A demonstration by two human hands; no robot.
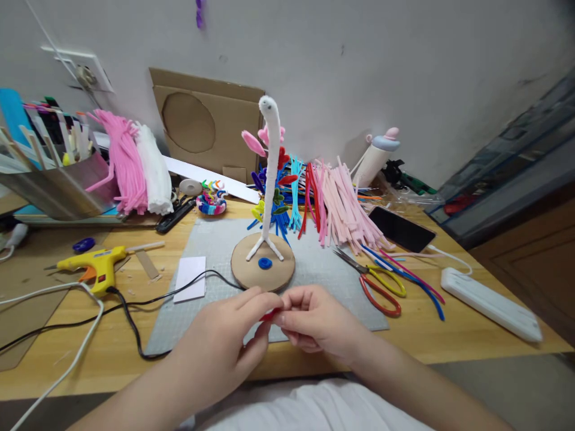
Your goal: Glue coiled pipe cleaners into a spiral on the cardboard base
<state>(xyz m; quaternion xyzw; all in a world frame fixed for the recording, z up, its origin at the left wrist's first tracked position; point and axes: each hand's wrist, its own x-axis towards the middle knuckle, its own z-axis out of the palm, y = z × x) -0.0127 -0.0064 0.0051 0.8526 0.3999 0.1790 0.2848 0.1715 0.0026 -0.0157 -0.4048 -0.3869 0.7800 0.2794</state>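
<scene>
A small red fuzzy piece (269,315) shows between the fingertips of both hands, mostly covered by them. My left hand (233,326) pinches it from the left, and my right hand (314,317) closes on it from the right, the fingertips touching. Just beyond the hands, a round cardboard base (242,263) carries an upright white fuzzy stem (271,173) with forked feet. A blue coil (265,263) lies on the base between the feet. Pink, red, blue, green and yellow petal shapes show around the stem.
Scissors (375,281) lie on the grey mat (345,299) at right, near a phone (401,228) and a white power strip (492,305). A yellow glue gun (101,266) with its black cord is at left. Bundles of pink stems (344,206) lie behind.
</scene>
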